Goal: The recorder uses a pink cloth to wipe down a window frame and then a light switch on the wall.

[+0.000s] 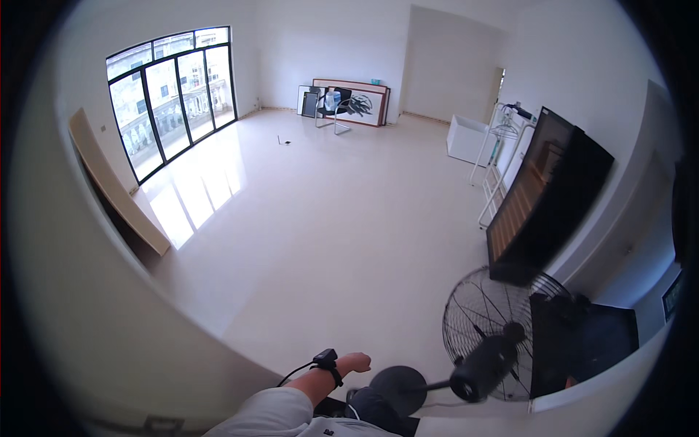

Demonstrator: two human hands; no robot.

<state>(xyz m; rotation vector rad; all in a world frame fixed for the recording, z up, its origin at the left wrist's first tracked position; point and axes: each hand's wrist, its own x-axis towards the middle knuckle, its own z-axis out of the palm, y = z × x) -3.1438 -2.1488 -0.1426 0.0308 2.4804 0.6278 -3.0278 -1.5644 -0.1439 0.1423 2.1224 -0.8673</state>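
Note:
My left hand reaches forward at the bottom centre, its fingers curled in and no object showing in them. A black device with a cable is strapped around that wrist. My right hand is out of view. Just right of my left hand stands a black pedestal fan; its round base rests on the pale floor near my feet. The fan's motor housing and wire cage lean to the right, apart from my hand.
A dark glass-fronted cabinet and a white clothes rack line the right side. At the back are a white box, a chair and framed pictures. A tan board leans left, near glass doors.

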